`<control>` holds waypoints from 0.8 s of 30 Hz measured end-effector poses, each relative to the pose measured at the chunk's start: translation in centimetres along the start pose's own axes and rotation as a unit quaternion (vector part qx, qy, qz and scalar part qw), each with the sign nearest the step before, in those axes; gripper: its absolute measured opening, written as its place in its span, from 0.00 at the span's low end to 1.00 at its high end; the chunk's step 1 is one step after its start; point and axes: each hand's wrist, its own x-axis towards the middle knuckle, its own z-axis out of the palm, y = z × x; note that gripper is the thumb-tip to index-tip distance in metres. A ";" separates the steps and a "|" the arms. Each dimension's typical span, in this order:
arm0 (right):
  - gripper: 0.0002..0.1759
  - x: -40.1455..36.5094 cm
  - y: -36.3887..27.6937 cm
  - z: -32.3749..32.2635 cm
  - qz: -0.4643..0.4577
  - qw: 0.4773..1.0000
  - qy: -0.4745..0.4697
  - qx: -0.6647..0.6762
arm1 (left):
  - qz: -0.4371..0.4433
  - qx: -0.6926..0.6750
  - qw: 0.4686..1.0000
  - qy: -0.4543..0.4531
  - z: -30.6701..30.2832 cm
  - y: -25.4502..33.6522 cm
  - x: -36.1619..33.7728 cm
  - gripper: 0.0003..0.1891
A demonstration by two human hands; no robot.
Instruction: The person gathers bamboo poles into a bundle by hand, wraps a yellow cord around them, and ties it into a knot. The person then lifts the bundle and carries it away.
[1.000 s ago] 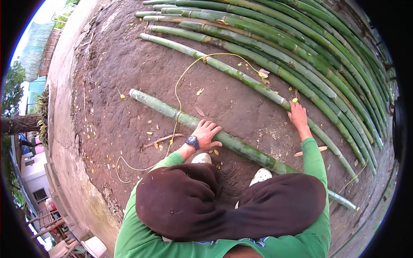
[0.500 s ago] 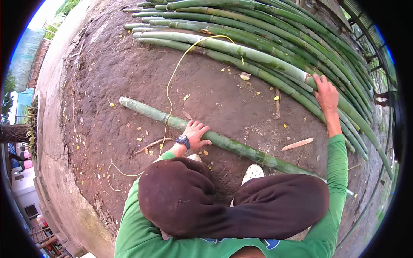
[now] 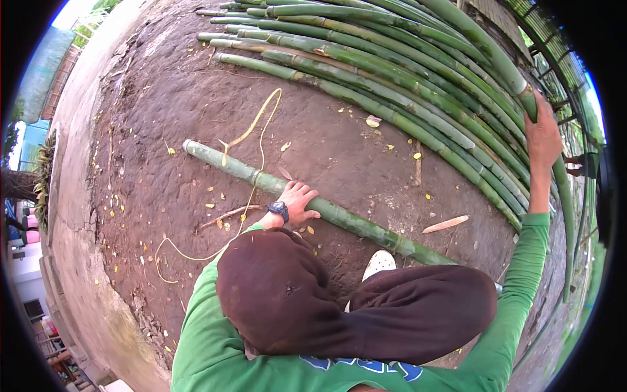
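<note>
My left hand (image 3: 299,204), with a dark watch at its wrist, rests over a thick green bamboo pole (image 3: 356,222) on the ground before my legs. Its fingers bend over the far side, thumb apart along the near side. Off to the right, my right hand (image 3: 543,137) is closed round another bamboo pole (image 3: 490,49), raised at the right edge of the pile. That pole slants up out of view at the top and runs down behind my wrist. A thin yellow cord (image 3: 262,147) crosses the near pole left of my left hand.
A pile of long green bamboo poles (image 3: 392,81) spans the far side. On the dirt ground (image 3: 163,189) lie leaves, sticks and a pale wood sliver (image 3: 446,224). A person's dark sleeve (image 3: 590,165) shows at the right edge. My white shoe (image 3: 379,263) is beside the near pole.
My right hand has moved up and right, swinging its bamboo pole off the near part of the pile. The cord's far end has slipped back toward the near pole. My left hand has stayed.
</note>
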 end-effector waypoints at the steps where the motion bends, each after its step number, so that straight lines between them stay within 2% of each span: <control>1: 0.30 0.1 0.2 0.1 0.006 1.000 -0.011 0.009 | 0.002 0.006 1.000 -0.012 0.0 -0.1 0.1 0.37; 5: 0.32 -3.6 0.3 1.0 0.028 0.994 -0.080 0.064 | 0.007 0.022 1.000 -0.020 -0.8 0.3 0.0 0.39; 9: 0.35 -13.0 0.3 3.5 0.013 0.974 -0.167 0.153 | 0.012 0.033 0.999 0.003 0.5 -0.8 0.5 0.39; 11: 0.34 -17.4 -2.2 2.3 0.036 0.952 -0.237 0.189 | 0.004 0.024 1.000 -0.005 0.2 -0.8 1.0 0.38; 12: 0.33 -19.3 -3.2 1.9 0.015 0.945 -0.241 0.220 | -0.003 0.005 1.000 0.008 0.7 -1.1 1.5 0.37; 14: 0.31 -22.4 -5.5 0.5 0.006 0.927 -0.273 0.257 | -0.045 0.005 0.999 0.022 1.1 -1.3 2.7 0.36; 15: 0.30 -23.5 -6.3 0.0 0.000 0.921 -0.291 0.258 | -0.065 -0.014 0.997 -0.025 0.4 -1.3 3.5 0.35; 16: 0.29 -24.3 -6.9 -0.5 -0.008 0.916 -0.307 0.259 | -0.062 -0.016 0.998 -0.027 0.2 -1.2 4.0 0.35; 18: 0.29 -25.3 -7.7 -1.1 -0.012 0.912 -0.317 0.260 | -0.101 0.007 0.995 0.022 -0.8 -1.4 5.0 0.34; 19: 0.29 -25.7 -7.7 -1.2 -0.017 0.907 -0.330 0.262 | -0.130 0.007 0.992 0.003 -1.4 -1.6 5.2 0.34; 20: 0.29 -26.1 -7.6 -1.0 -0.013 0.908 -0.330 0.259 | -0.150 0.011 0.989 0.005 -1.4 -2.5 5.5 0.36; 22: 0.29 -26.8 -7.3 -0.8 -0.035 0.908 -0.334 0.249 | -0.175 -0.007 0.982 0.073 -0.2 -4.8 5.6 0.38; 24: 0.30 -27.6 -7.0 -0.6 -0.036 0.904 -0.348 0.244 | -0.216 0.010 0.974 0.073 -0.8 -5.3 5.8 0.41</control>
